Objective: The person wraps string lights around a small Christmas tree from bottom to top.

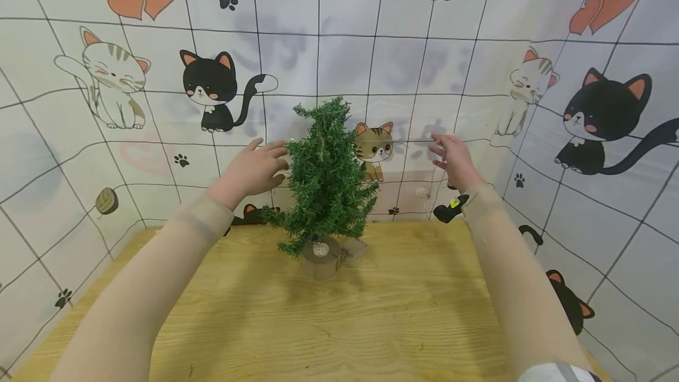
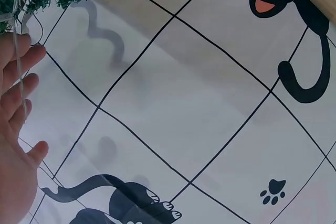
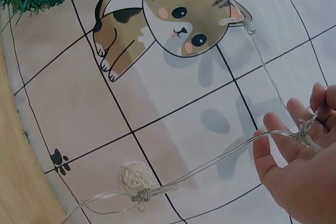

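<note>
A small green artificial Christmas tree [image 1: 329, 175] stands upright on a round wooden base [image 1: 320, 267]. On its left my left hand [image 1: 257, 167] reaches toward the branches, fingers loosely extended. A thin clear strand [image 2: 20, 69] crosses these fingers in the left wrist view. To the right of the tree, my right hand [image 1: 453, 158] is raised with its fingers bent around clear wire [image 3: 226, 156] of a light string. A pale woven ball [image 3: 135, 177] hangs on that wire below the hand. Another pale ball [image 1: 320, 249] shows at the tree's base.
A clear flat piece [image 1: 355, 249] lies beside the base on the wooden tabletop [image 1: 329, 329]. White cloth [image 1: 339, 58] printed with cats and grid lines closes off the back and both sides.
</note>
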Tool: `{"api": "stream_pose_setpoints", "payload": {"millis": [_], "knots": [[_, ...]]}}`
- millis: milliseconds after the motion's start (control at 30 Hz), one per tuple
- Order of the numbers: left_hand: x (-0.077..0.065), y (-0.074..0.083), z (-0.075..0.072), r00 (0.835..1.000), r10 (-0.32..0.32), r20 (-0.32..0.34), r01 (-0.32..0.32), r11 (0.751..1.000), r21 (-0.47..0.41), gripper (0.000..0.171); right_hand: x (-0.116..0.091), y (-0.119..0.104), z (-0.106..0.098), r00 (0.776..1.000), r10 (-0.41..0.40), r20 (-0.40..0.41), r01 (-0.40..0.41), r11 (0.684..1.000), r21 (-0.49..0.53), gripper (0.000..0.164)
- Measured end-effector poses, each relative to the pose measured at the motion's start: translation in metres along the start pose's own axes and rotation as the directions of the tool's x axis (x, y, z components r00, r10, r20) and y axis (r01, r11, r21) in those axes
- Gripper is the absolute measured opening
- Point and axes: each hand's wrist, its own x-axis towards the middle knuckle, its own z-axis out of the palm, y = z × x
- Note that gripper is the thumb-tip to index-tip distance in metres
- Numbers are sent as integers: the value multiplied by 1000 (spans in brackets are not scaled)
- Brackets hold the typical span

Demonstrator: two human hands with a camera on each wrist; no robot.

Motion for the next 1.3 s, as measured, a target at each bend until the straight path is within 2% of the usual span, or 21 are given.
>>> {"api": "stream_pose_setpoints", "payload": {"millis": [100, 200, 300, 467, 600, 733, 900, 967, 1033, 1100, 1167, 1233, 1300], "knots": [[3, 1, 1, 998, 45, -39, -45, 999, 3, 24, -4, 3, -8, 1000, 11, -7, -11, 1000, 4, 23], [5, 1, 6, 991, 92, -97, -96, 994, -45, 18, -7, 8, -15, 1000, 23, 3, -23, 1000, 0, 24], [6, 3, 15, 989, 100, -109, -110, 990, -92, 17, -11, 15, -22, 999, 38, 8, -39, 999, 7, 25], [5, 6, 33, 999, 50, 13, -48, 988, -145, 24, -15, 24, -29, 999, 45, -10, -45, 999, 11, 25], [6, 11, 43, 998, 23, 66, -8, 977, -215, 17, -19, 22, -31, 999, 34, -15, -34, 999, 10, 26], [5, 15, 45, 998, 4, 67, 13, 969, -246, 13, -23, 13, -33, 1000, 2, -16, -2, 999, 35, 28], [0, 18, 42, 999, 4, 38, 6, 964, -266, 13, -31, 1, -37, 999, -39, -38, 41, 998, 40, 29], [-3, 17, 38, 1000, -16, 20, 21, 959, -283, 14, -36, -2, -38, 999, -35, -35, 37, 998, 60, 27], [-6, 17, 33, 998, -64, -3, 60, 949, -309, 17, -42, -6, -39, 999, -18, -29, 21, 993, 115, 24], [-10, 17, 25, 990, -139, -32, 118, 925, -360, 20, -48, -8, -39, 1000, 4, -22, 0, 984, 179, 22], [-14, 18, 15, 970, -227, -82, 172, 888, -426, 24, -55, -11, -39, 1000, 20, -13, -16, 966, 257, 22], [-18, 20, 4, 937, -312, -155, 197, 841, -504, 27, -63, -14, -39, 1000, 29, 3, -28, 943, 331, 23], [-22, 24, -7, 893, -381, -242, 183, 796, -577, 27, -70, -16, -39, 999, 34, 27, -42, 909, 414, 23]]}}
